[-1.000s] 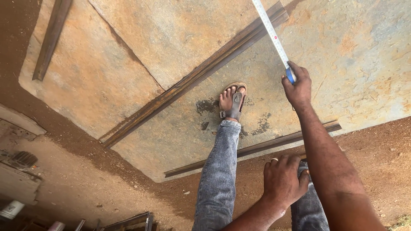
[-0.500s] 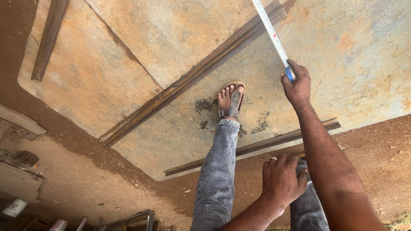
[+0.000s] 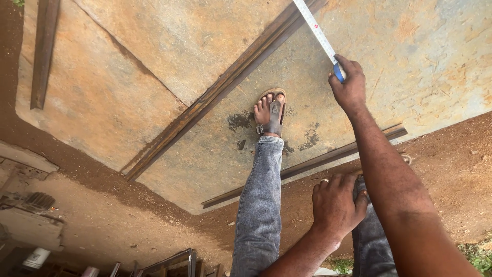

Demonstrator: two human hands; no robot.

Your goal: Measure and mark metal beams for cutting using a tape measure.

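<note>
- The right hand (image 3: 349, 82) pinches the blue end of a white measuring tape (image 3: 318, 32) against the rusty steel sheet (image 3: 400, 46).
- The left hand (image 3: 335, 205) lies flat on the knee, holding nothing.
- A sandalled foot (image 3: 270, 113) stands on the sheet beside an angle bar (image 3: 225, 84).

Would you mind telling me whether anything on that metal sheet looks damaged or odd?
The metal sheet is rusty orange all over, with dark wet-looking blotches beside the sandalled foot. Nothing else stands out.
</note>
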